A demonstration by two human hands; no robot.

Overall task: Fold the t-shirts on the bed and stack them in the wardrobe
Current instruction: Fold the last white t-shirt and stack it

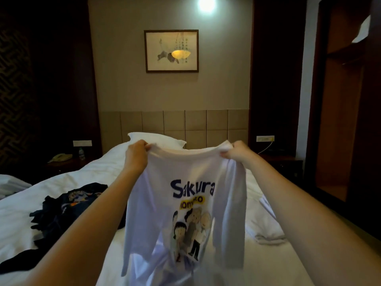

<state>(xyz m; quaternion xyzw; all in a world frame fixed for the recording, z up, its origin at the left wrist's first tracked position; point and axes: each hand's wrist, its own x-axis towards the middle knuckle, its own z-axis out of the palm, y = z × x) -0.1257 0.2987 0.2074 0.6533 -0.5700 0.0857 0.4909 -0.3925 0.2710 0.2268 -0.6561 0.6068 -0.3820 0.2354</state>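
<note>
A white t-shirt point(185, 176) with "Sakura" lettering and a cartoon print hangs in the air above the bed point(92, 178). My left hand point(136, 154) grips its left shoulder and my right hand point(237, 152) grips its right shoulder, holding it stretched out in front of me with the print facing me. Its hem reaches down to the sheet. A dark crumpled t-shirt point(68, 207) lies on the bed to the left. Another white garment point(266, 223) lies on the bed to the right. The open wooden wardrobe point(342, 112) stands at the far right.
A white pillow point(158, 139) lies at the padded headboard point(185, 122). A nightstand at the left holds a phone point(59, 157) and a bottle point(81, 153). Folded white linen point(12, 185) sits at the left edge. Another nightstand point(282, 162) stands to the right.
</note>
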